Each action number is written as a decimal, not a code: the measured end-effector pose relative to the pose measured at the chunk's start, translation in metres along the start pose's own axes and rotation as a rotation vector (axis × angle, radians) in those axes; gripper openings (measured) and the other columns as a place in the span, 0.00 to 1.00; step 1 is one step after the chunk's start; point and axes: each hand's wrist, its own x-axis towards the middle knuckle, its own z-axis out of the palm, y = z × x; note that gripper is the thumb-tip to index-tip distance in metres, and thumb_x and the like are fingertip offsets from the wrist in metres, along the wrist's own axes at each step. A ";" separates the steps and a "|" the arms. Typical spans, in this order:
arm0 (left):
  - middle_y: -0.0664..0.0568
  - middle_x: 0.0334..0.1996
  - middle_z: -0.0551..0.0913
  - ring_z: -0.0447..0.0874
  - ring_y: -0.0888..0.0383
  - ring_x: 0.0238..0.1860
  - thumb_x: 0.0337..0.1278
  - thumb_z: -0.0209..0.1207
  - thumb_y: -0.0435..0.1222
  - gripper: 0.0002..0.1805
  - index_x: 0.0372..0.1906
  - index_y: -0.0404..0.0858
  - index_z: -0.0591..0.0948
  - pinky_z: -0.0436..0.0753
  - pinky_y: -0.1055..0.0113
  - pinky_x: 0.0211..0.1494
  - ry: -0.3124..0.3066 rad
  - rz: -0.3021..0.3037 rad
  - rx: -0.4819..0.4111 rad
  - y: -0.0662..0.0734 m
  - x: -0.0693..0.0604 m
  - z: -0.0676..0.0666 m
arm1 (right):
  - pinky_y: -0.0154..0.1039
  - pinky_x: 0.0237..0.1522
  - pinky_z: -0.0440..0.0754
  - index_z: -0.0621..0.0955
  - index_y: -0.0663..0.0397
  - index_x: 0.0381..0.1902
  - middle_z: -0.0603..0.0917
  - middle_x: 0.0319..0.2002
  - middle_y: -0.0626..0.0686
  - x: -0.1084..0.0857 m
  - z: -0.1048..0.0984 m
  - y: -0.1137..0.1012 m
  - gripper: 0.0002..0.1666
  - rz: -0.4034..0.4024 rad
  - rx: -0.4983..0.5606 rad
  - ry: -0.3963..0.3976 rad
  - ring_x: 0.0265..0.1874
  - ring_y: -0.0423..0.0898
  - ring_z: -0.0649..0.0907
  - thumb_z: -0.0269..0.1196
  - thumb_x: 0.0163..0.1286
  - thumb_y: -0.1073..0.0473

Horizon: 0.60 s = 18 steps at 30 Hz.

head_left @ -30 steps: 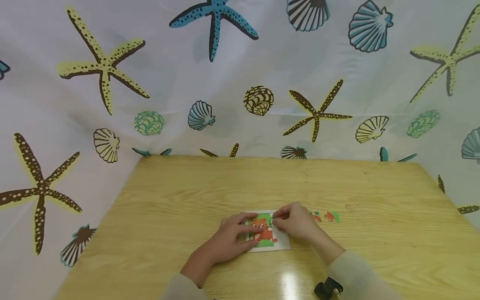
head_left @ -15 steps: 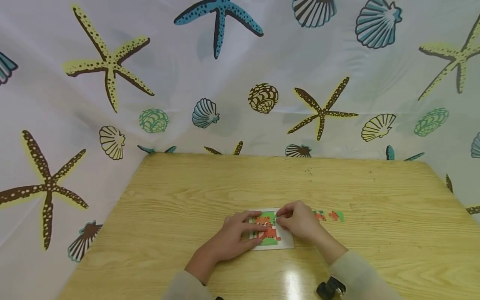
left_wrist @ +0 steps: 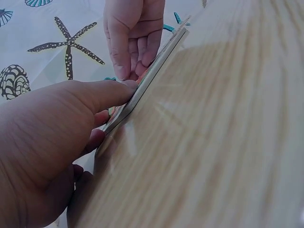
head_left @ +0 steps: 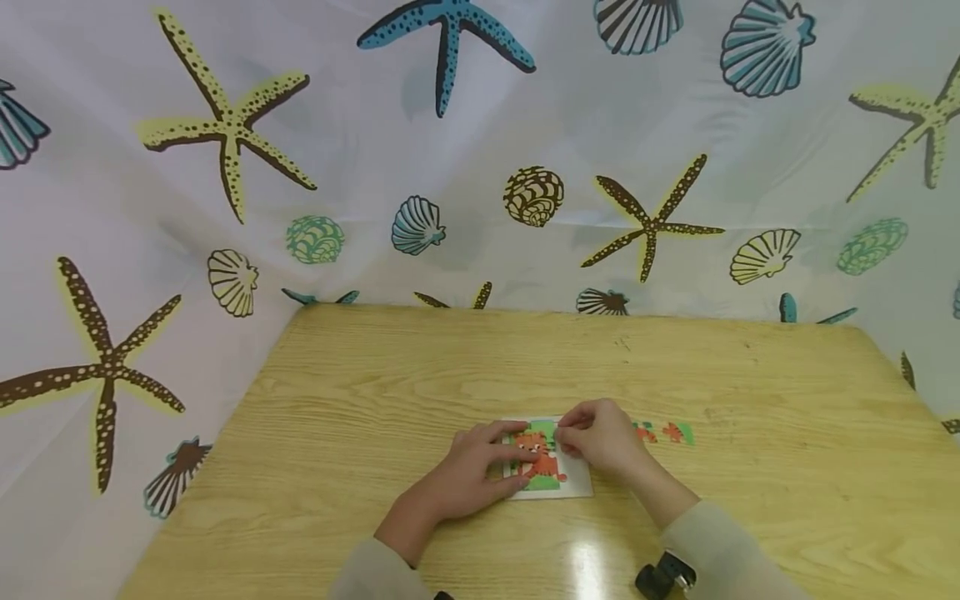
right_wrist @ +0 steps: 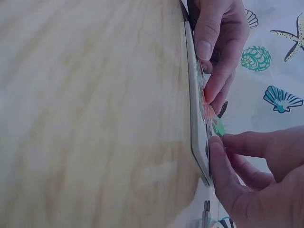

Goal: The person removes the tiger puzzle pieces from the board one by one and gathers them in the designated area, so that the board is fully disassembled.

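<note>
A small jigsaw puzzle board [head_left: 577, 482] with a white border lies on the wooden table. Orange and green pieces on it form part of a picture of an orange cat-like animal [head_left: 546, 468]. My left hand [head_left: 468, 472] rests on the board's left side, its fingers spread over the picture. At the upper right of the picture, my right hand [head_left: 604, 438] pinches a puzzle piece [right_wrist: 218, 127] between thumb and index finger. Green shows on that piece in the right wrist view, tilted up from the board; the fingertips hide the rest.
Loose orange and green puzzle pieces [head_left: 675, 432] lie on the table [head_left: 450, 367] just right of my right hand, partly hidden by it. A white cloth [head_left: 465, 150] printed with starfish and shells hangs behind the table and along its sides.
The head view has shifted slightly, so everything sits a little further right in it. Both hands stay at the board, with only slight motion of the right fingers over its upper right.
</note>
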 end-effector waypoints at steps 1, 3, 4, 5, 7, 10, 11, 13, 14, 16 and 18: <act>0.56 0.73 0.67 0.62 0.47 0.73 0.67 0.60 0.50 0.18 0.60 0.58 0.83 0.59 0.42 0.66 -0.001 0.000 0.004 0.000 -0.001 -0.001 | 0.36 0.32 0.86 0.85 0.63 0.37 0.88 0.32 0.55 0.000 0.001 0.000 0.05 0.002 0.017 -0.001 0.28 0.42 0.86 0.66 0.68 0.64; 0.56 0.73 0.67 0.63 0.47 0.73 0.67 0.60 0.50 0.18 0.60 0.58 0.83 0.59 0.42 0.66 -0.002 0.003 0.014 -0.001 -0.002 -0.002 | 0.36 0.33 0.87 0.85 0.64 0.37 0.88 0.32 0.56 0.001 0.002 -0.002 0.05 0.009 0.058 -0.006 0.29 0.43 0.87 0.66 0.68 0.65; 0.56 0.74 0.67 0.63 0.47 0.73 0.68 0.60 0.50 0.18 0.60 0.58 0.83 0.59 0.42 0.66 -0.005 0.002 0.011 -0.001 -0.001 -0.002 | 0.36 0.34 0.87 0.85 0.64 0.37 0.88 0.32 0.57 0.000 0.002 -0.001 0.05 0.012 0.073 -0.006 0.29 0.43 0.87 0.66 0.68 0.65; 0.56 0.74 0.67 0.63 0.47 0.73 0.68 0.60 0.51 0.18 0.60 0.58 0.83 0.59 0.42 0.66 -0.004 0.003 0.012 0.000 -0.001 -0.001 | 0.36 0.34 0.87 0.85 0.65 0.37 0.88 0.32 0.57 0.000 0.001 -0.001 0.05 0.014 0.087 -0.009 0.30 0.43 0.87 0.66 0.68 0.65; 0.56 0.74 0.66 0.63 0.47 0.73 0.67 0.60 0.51 0.19 0.60 0.58 0.83 0.59 0.42 0.66 -0.004 0.000 0.006 0.000 -0.001 -0.001 | 0.36 0.35 0.87 0.85 0.65 0.37 0.88 0.33 0.57 0.000 0.000 -0.001 0.05 0.013 0.115 -0.020 0.31 0.43 0.88 0.65 0.68 0.66; 0.55 0.73 0.67 0.63 0.46 0.73 0.67 0.61 0.50 0.18 0.60 0.57 0.83 0.59 0.42 0.65 0.004 0.002 0.000 0.000 -0.001 -0.001 | 0.37 0.37 0.88 0.84 0.66 0.39 0.88 0.35 0.58 0.001 -0.003 0.000 0.06 0.015 0.159 -0.035 0.33 0.44 0.88 0.65 0.68 0.66; 0.55 0.73 0.67 0.63 0.46 0.73 0.67 0.61 0.50 0.18 0.60 0.57 0.83 0.59 0.42 0.65 0.007 0.005 0.000 0.000 -0.001 -0.002 | 0.37 0.38 0.88 0.84 0.66 0.39 0.88 0.35 0.59 0.001 -0.003 0.000 0.06 0.018 0.173 -0.040 0.34 0.45 0.88 0.65 0.69 0.66; 0.55 0.73 0.67 0.64 0.46 0.73 0.67 0.61 0.50 0.18 0.60 0.56 0.83 0.60 0.42 0.64 0.009 0.008 0.000 0.000 -0.001 -0.002 | 0.37 0.39 0.88 0.84 0.66 0.40 0.88 0.36 0.59 0.003 -0.005 0.001 0.06 0.023 0.193 -0.045 0.34 0.45 0.88 0.64 0.69 0.67; 0.55 0.73 0.67 0.64 0.46 0.73 0.67 0.61 0.50 0.18 0.60 0.56 0.83 0.60 0.42 0.64 0.011 0.009 0.001 0.000 -0.001 -0.002 | 0.38 0.39 0.88 0.84 0.66 0.41 0.88 0.36 0.59 0.003 -0.005 0.002 0.06 0.024 0.203 -0.048 0.35 0.45 0.89 0.64 0.69 0.67; 0.55 0.73 0.68 0.64 0.46 0.72 0.67 0.61 0.50 0.18 0.59 0.56 0.83 0.59 0.43 0.64 0.009 0.009 -0.003 0.000 -0.001 -0.001 | 0.38 0.40 0.88 0.84 0.67 0.41 0.88 0.36 0.59 0.004 -0.006 0.004 0.07 0.028 0.221 -0.053 0.35 0.45 0.89 0.64 0.69 0.67; 0.55 0.73 0.68 0.64 0.46 0.72 0.67 0.61 0.50 0.18 0.59 0.56 0.83 0.59 0.42 0.65 0.007 0.007 -0.007 0.000 -0.001 -0.001 | 0.38 0.40 0.88 0.84 0.67 0.42 0.88 0.37 0.59 0.004 -0.006 0.006 0.07 0.027 0.235 -0.060 0.35 0.46 0.89 0.64 0.69 0.67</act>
